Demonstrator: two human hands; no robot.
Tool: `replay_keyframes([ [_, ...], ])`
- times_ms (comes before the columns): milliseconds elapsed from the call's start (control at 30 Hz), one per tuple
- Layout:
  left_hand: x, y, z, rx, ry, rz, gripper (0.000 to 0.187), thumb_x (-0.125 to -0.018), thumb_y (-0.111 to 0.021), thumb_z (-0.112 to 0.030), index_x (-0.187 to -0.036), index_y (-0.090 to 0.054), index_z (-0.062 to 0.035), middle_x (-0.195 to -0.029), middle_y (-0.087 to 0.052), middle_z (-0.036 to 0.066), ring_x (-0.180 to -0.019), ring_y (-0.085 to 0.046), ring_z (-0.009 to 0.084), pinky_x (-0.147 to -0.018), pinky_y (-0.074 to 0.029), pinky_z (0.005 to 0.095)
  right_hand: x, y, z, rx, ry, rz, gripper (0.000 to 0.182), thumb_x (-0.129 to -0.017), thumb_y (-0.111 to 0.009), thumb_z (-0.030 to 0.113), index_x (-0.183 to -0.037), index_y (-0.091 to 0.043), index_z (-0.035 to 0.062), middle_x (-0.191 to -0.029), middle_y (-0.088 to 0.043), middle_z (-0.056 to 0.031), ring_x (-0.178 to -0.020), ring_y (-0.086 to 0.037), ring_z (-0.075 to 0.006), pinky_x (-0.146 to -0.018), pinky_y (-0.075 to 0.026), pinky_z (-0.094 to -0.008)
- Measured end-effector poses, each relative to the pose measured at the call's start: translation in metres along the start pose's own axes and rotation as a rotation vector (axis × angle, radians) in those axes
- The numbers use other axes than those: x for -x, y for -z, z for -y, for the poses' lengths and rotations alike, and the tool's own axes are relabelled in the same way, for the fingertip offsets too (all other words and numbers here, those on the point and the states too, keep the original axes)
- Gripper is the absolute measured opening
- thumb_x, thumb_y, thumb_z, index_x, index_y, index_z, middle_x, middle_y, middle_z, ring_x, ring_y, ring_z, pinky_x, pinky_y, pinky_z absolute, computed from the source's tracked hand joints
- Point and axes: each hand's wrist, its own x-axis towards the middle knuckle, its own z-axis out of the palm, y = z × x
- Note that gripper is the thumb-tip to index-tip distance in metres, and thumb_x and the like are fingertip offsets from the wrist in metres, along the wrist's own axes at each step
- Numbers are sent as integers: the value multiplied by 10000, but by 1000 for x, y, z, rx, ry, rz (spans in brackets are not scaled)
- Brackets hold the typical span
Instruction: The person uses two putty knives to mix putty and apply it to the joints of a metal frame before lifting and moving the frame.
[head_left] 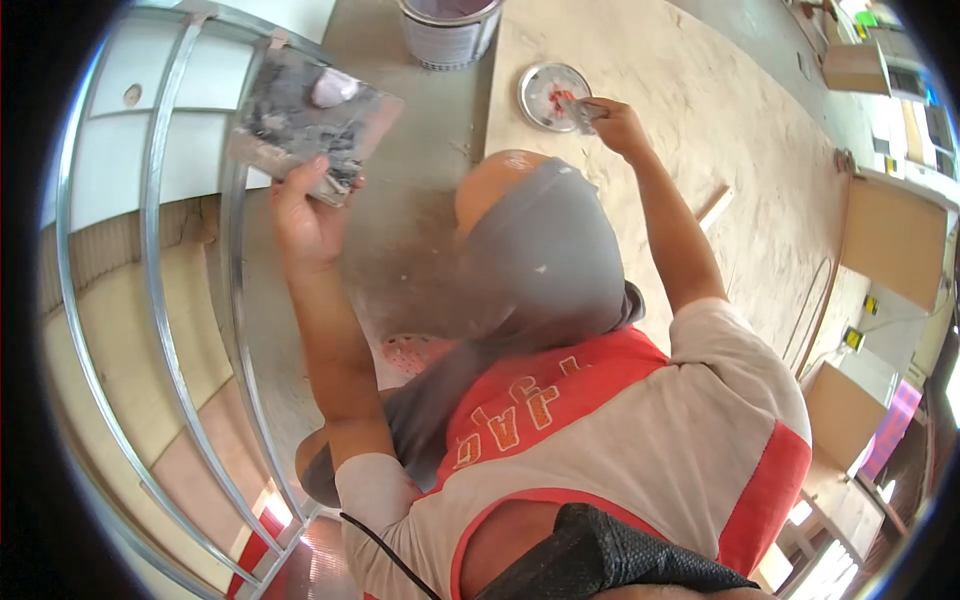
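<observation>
In my left hand (308, 212) I hold a flat metal plate (290, 120) by its near edge, thumb on top. The plate is smeared grey and carries a lump of pale putty (334, 89). My right hand (620, 130) is closed around a putty knife (592, 110), whose blade overlaps the right side of a round metal lid (537, 112). On that lid lies some red paste (562, 99). The lid rests on a plywood sheet (640, 60), near its left edge.
A bucket (450, 45) stands beyond my knees, beside the plywood. Along my left runs a metal bar frame (160, 200). A short wooden strip (716, 207) lies on the plywood, right of my bent leg (550, 240). Several boxes (893, 235) line the far right.
</observation>
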Motion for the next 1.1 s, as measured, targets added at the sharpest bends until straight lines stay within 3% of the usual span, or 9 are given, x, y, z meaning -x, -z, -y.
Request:
replay_keyframes([
  [33,-2,-1,-3,-20,-8,21,385,-748,-564,-54,-1127,-502,-27,-994,-605,95,-809,-616,211,-623,-530,367,5,2,40,-459,-24,29,437,-728,-474,-95,-1131,-607,8,-1049,-647,-111,-821,-644,-222,-756,-516,-329],
  [133,-5,-14,2,-30,22,90,319,-739,-568,-92,-1053,-543,-41,-938,-625,80,-759,-628,187,-593,-538,334,21,5,131,-672,44,73,331,-742,-487,-126,-1049,-609,-90,-999,-641,-102,-857,-618,-147,-774,-508,-289],
  [367,9,-46,-27,259,24,279,316,-737,-544,-73,-1042,-546,13,-883,-641,94,-724,-652,234,-595,-565,383,41,-32,291,53,1077,-27,408,-700,-502,-148,-1039,-651,24,-1014,-660,-91,-940,-601,-222,-816,-484,-309],
  [467,9,-33,-33,344,-7,433,417,-742,-517,-43,-1154,-490,17,-997,-616,124,-823,-647,254,-608,-564,392,59,-50,330,348,1312,-120,404,-629,-572,-105,-1003,-646,29,-1020,-646,-115,-910,-594,-289,-797,-486,-351],
  [600,35,-44,-69,398,-185,343,458,-730,-527,-25,-1181,-448,-8,-1039,-591,142,-839,-632,267,-574,-552,420,66,-72,364,413,1560,-248,320,-673,-589,-80,-968,-652,29,-1021,-643,-108,-881,-594,-289,-775,-495,-352],
  [833,48,-21,-106,513,-436,482,492,-762,-485,-18,-1246,-398,-5,-1103,-564,148,-919,-619,283,-636,-566,449,74,-73,381,606,1387,-158,307,-687,-583,-100,-959,-657,23,-982,-651,-102,-899,-600,-302,-781,-502,-334],
  [967,54,-11,-133,375,-634,245,403,-848,-461,-73,-1239,-408,7,-1122,-554,155,-948,-614,297,-701,-565,477,79,-78,357,-569,566,20,305,-782,-561,-81,-1079,-591,-25,-959,-648,-111,-890,-622,-224,-766,-508,-323],
  [1000,53,-11,-133,349,-703,233,361,-886,-467,-92,-1229,-415,9,-1118,-554,141,-957,-608,284,-707,-561,496,91,-81,371,-783,517,136,349,-772,-580,-82,-1119,-547,-58,-977,-631,-120,-891,-620,-193,-756,-512,-316],
  [1100,54,-14,-122,289,-760,179,346,-886,-493,-77,-1216,-430,4,-1110,-556,114,-992,-581,239,-780,-535,431,110,-97,391,-863,371,237,362,-762,-576,-94,-1121,-544,-59,-992,-623,-132,-878,-626,-207,-743,-518,-315],
])
